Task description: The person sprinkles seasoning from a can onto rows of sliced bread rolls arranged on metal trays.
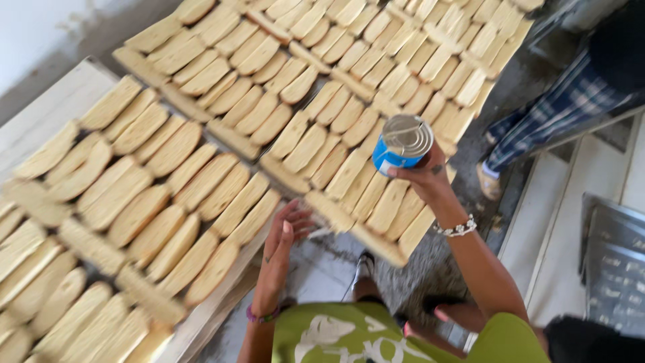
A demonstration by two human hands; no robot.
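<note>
Above the near corner of the farther wooden tray (376,245), the right hand (430,178) holds a blue tin can (401,144) with a silver lid, fingers wrapped and clamped on its lower side so that it tilts over the rows of pale oblong biscuits (316,144). The left hand (282,245) rests with fingers loosely together and slightly curled at the edge of the nearer board (47,111), touching or just beside the last biscuit (252,218) in its row; the blur makes it hard to say which. The grip on the can looks one-sided, so a slip could drop it onto the biscuits and crack several. The farther tray's corner seems to overhang the gap above the floor (322,269), and a knock from either wrist might tip pieces off. Another person's leg in checked trousers (544,121) stands near the tray's far end, and a bump from there could shift it too.
</note>
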